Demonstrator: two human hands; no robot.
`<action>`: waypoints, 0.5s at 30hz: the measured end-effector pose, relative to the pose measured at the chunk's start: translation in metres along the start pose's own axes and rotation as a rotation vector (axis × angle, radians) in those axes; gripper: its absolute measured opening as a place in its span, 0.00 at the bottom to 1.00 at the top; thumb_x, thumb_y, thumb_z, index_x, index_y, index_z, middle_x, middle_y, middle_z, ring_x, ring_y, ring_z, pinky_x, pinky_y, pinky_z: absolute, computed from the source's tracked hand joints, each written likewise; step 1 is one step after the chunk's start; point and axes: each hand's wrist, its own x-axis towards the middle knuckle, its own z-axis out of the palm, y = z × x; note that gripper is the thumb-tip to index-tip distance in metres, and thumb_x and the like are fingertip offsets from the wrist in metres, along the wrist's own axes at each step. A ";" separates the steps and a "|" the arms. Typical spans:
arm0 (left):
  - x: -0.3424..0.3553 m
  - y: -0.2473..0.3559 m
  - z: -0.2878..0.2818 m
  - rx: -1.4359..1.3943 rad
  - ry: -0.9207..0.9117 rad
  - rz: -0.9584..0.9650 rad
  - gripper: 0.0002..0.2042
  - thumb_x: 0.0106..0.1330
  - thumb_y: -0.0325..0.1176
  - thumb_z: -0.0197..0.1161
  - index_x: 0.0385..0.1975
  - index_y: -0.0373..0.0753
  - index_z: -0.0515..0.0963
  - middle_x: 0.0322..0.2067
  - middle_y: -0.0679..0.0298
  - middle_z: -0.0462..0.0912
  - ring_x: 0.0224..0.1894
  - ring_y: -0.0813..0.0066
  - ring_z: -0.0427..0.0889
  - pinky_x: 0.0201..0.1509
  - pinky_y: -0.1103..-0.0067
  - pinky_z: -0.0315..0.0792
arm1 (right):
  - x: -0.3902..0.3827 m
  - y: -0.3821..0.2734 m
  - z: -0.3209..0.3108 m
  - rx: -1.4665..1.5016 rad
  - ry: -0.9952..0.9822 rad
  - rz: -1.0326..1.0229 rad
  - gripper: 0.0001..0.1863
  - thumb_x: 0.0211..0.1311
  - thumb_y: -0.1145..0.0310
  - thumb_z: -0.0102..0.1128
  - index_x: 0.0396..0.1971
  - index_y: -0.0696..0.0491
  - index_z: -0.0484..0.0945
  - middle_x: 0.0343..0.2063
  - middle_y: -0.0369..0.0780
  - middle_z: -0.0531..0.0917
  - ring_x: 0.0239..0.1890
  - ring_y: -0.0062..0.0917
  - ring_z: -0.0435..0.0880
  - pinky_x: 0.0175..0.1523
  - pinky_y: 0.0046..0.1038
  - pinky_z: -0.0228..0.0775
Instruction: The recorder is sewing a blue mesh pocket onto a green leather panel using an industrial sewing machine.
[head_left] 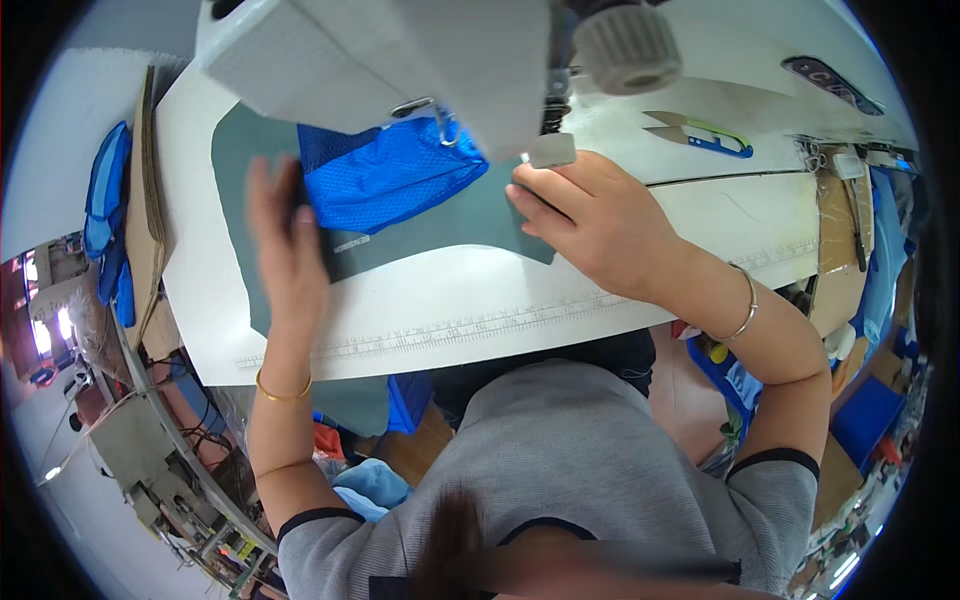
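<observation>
A grey-green fabric piece (460,220) lies on the white sewing table under the sewing machine (380,60). On top of it, below the machine head, is a textured bright blue fabric piece (395,185). My left hand (285,235), smeared by motion, is at the left of the blue fabric, beside a blurred dark piece (328,240); its grip cannot be made out. My right hand (600,225) is closed, fingers curled at the right edge of the grey-green fabric, close to a small white machine part (550,151). What its fingertips hold is hidden.
Thread snips (700,138) with green and blue handles lie right of the machine. A printed ruler (460,328) runs along the table's near edge. Blue fabric (108,205) hangs over cardboard at the left. A blue bin (868,422) stands at the far right.
</observation>
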 end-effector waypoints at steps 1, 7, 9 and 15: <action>-0.005 -0.002 -0.004 0.253 -0.162 -0.006 0.27 0.69 0.16 0.52 0.70 0.35 0.63 0.66 0.45 0.70 0.69 0.46 0.69 0.74 0.62 0.62 | -0.002 0.000 0.001 0.003 -0.001 0.007 0.12 0.55 0.72 0.67 0.40 0.59 0.82 0.43 0.40 0.80 0.50 0.32 0.79 0.55 0.33 0.76; 0.017 0.025 -0.004 0.822 -0.122 0.677 0.16 0.56 0.23 0.65 0.46 0.40 0.86 0.47 0.62 0.86 0.49 0.66 0.79 0.56 0.71 0.72 | 0.002 0.001 -0.001 -0.012 -0.032 0.009 0.13 0.53 0.72 0.66 0.39 0.60 0.82 0.46 0.40 0.80 0.53 0.34 0.78 0.57 0.34 0.75; 0.032 0.051 0.026 0.753 -0.237 0.786 0.16 0.53 0.26 0.66 0.44 0.41 0.86 0.46 0.64 0.86 0.48 0.67 0.80 0.55 0.72 0.72 | 0.005 -0.005 -0.003 0.003 -0.057 0.003 0.13 0.53 0.72 0.65 0.39 0.60 0.82 0.46 0.41 0.81 0.54 0.34 0.78 0.58 0.34 0.75; 0.042 0.037 0.066 0.714 -0.416 0.989 0.16 0.49 0.31 0.69 0.41 0.44 0.86 0.41 0.68 0.86 0.45 0.69 0.81 0.50 0.71 0.72 | 0.004 -0.008 0.007 -0.067 0.018 -0.079 0.10 0.53 0.71 0.64 0.35 0.58 0.84 0.46 0.39 0.82 0.55 0.32 0.78 0.60 0.33 0.72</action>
